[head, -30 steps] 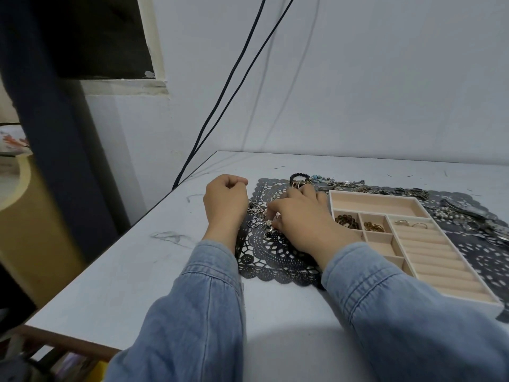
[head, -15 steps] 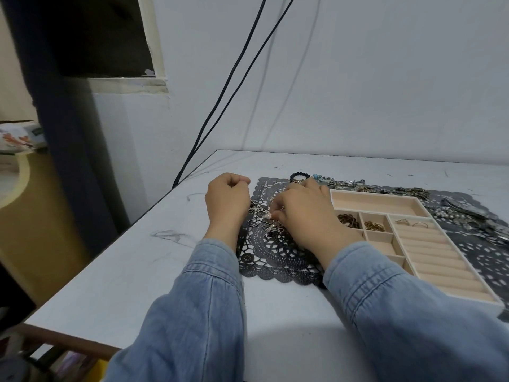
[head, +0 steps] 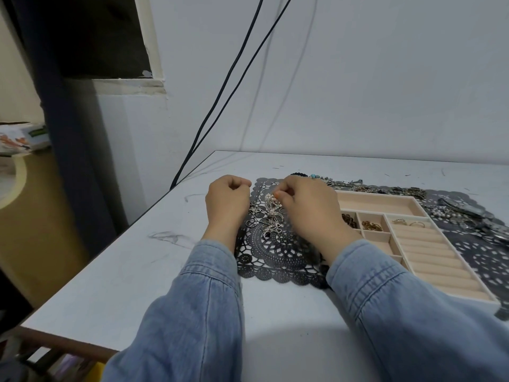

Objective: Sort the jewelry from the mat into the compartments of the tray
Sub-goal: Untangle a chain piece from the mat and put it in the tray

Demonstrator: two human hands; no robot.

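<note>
A black lace mat [head: 275, 255] lies on the white table. A tangle of silver jewelry [head: 268, 216] sits on its left part. My right hand [head: 308, 210] pinches a pearl-tipped piece at the top of that tangle, lifting it slightly. My left hand [head: 227, 202] rests as a curled fist at the mat's left edge, beside the tangle, holding nothing I can see. A beige tray [head: 413, 201] lies to the right; two small compartments hold brownish and gold pieces, and two rings sit atop the ring rolls.
More jewelry [head: 385, 188] lines the mat's far edge, and silver pieces [head: 468, 216] lie to the right of the tray. Two black cables [head: 228, 86] run down the wall to the table's far left corner. The table's left edge drops off near a dark post.
My right hand has risen a little from the mat, drawing part of the silver tangle upward. My left hand has stayed in place.
</note>
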